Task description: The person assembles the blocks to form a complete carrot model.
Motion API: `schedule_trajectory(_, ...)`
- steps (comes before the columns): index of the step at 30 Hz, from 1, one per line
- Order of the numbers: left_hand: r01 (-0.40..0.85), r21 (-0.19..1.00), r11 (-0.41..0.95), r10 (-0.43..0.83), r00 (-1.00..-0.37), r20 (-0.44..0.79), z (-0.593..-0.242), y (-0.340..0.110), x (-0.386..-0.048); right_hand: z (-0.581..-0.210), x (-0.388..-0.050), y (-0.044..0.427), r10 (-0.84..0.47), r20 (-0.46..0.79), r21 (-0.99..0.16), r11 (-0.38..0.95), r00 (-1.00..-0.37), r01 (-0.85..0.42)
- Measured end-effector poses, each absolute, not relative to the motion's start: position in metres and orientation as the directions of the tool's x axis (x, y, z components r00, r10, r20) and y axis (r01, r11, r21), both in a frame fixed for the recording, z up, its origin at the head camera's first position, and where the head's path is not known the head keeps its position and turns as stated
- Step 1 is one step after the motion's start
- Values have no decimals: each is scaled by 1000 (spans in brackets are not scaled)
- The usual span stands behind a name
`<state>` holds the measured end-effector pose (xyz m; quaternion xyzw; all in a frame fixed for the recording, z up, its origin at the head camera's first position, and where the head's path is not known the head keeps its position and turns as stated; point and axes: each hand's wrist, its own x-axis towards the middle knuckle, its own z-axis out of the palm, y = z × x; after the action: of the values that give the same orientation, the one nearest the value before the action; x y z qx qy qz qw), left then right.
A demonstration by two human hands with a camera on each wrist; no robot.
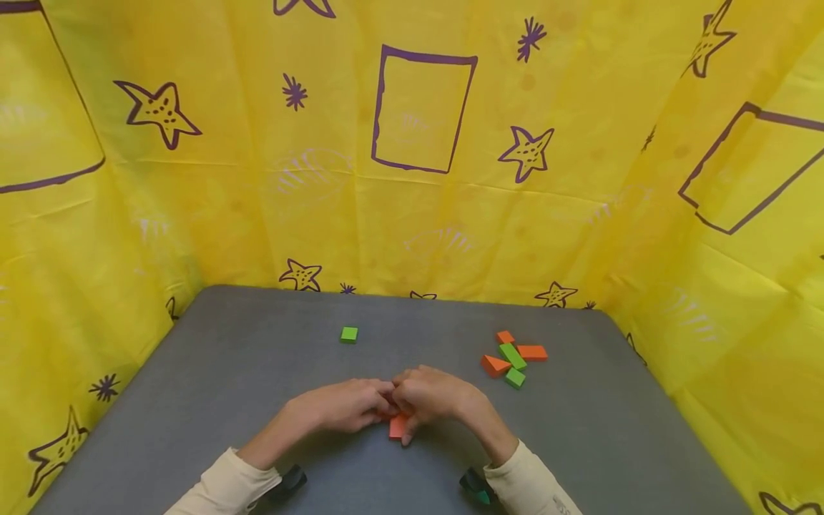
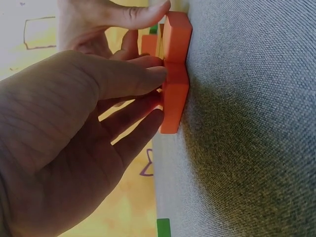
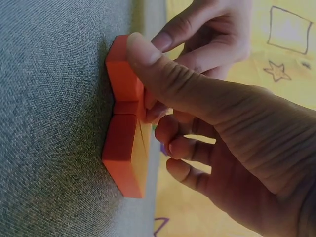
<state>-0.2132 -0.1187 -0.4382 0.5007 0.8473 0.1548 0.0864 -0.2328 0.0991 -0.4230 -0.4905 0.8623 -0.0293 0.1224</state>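
Note:
Several orange blocks stand against each other on the grey table, partly hidden by both hands. One orange block point(image 1: 398, 428) shows between the hands in the head view. My left hand point(image 1: 350, 404) holds the block point(image 2: 175, 101) on the left side, thumb and fingertips close together on it. From the other side my right hand point(image 1: 434, 393) grips an adjoining orange block point(image 3: 123, 81), its thumb on the upper edge and other fingers bent behind. Beside it, a further orange block point(image 3: 121, 140) meets it at an angle. The fingers of both hands nearly meet.
A green block point(image 1: 349, 335) lies alone toward the back. At the right is a loose group with an orange triangular block point(image 1: 495, 366), a green bar point(image 1: 512, 356), an orange bar point(image 1: 532, 352) and a small green block point(image 1: 515, 378). Yellow cloth point(image 1: 425, 229) hangs around the table.

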Motion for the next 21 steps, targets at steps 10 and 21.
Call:
schedule_trajectory(10, 812, 364, 456, 872, -489, -1, -439, -119, -214, -426, -232, 98, -854, -159, -133, 515, -495, -847)
schedule_trajectory(21, 803, 363, 473, 864, -503, -16, -438, -119, -213, -426, -232, 96, -851, -155, -137, 521, -502, -842)
